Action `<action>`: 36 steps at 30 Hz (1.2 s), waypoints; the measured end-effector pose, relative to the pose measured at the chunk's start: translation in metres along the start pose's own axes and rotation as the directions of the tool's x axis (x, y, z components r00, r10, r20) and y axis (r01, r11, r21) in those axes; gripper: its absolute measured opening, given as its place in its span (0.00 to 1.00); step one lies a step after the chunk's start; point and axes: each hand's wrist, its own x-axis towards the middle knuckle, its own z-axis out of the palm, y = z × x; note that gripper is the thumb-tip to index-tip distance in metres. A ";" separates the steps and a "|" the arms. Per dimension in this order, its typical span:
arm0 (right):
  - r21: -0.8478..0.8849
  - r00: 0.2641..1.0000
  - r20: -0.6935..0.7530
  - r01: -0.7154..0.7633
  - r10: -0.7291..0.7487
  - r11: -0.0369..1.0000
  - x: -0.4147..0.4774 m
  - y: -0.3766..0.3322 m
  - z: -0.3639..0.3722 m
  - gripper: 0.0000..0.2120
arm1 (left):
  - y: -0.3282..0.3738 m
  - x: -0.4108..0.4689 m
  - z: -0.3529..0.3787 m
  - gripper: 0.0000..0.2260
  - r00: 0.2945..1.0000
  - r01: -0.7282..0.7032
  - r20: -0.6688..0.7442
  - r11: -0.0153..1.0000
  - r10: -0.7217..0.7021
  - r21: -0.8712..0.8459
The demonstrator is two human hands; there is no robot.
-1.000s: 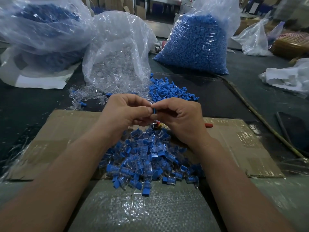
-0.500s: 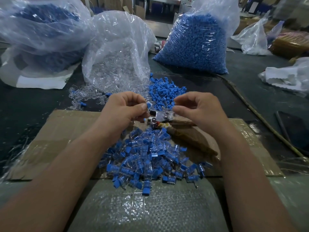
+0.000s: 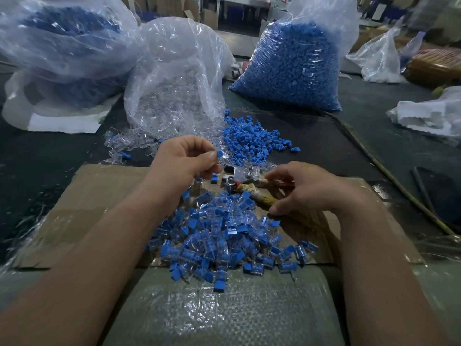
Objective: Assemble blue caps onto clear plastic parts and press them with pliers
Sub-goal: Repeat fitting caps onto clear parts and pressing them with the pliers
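Observation:
My left hand (image 3: 184,159) pinches a clear plastic part with a blue cap (image 3: 219,155) between thumb and fingertips, just left of the pliers' metal head (image 3: 238,174). The pliers lie on the cardboard (image 3: 99,196), handles wrapped in yellowish cloth (image 3: 252,194). My right hand (image 3: 309,193) is over those handles, fingers above and thumb below, curled round them; the view is a little blurred there. A heap of assembled blue-and-clear parts (image 3: 224,236) lies between my forearms. Loose blue caps (image 3: 252,141) and loose clear parts (image 3: 129,143) lie behind my hands.
An open bag of clear parts (image 3: 174,78) stands behind my left hand, a full bag of blue caps (image 3: 291,66) at the back right, another large bag (image 3: 62,46) at the back left. A woven plastic sheet (image 3: 224,308) covers the near edge. Sticks (image 3: 389,176) lie at right.
My hands have drawn apart. The left keeps the capped part and lifted slightly; the right dropped down and to the right onto the pliers' handles, uncovering the pliers' head.

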 end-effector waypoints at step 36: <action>-0.081 0.869 -0.430 0.233 -0.245 0.969 0.009 -0.024 0.030 0.08 | 0.002 0.000 0.003 0.09 0.981 -0.106 -0.156 0.993 0.114 0.059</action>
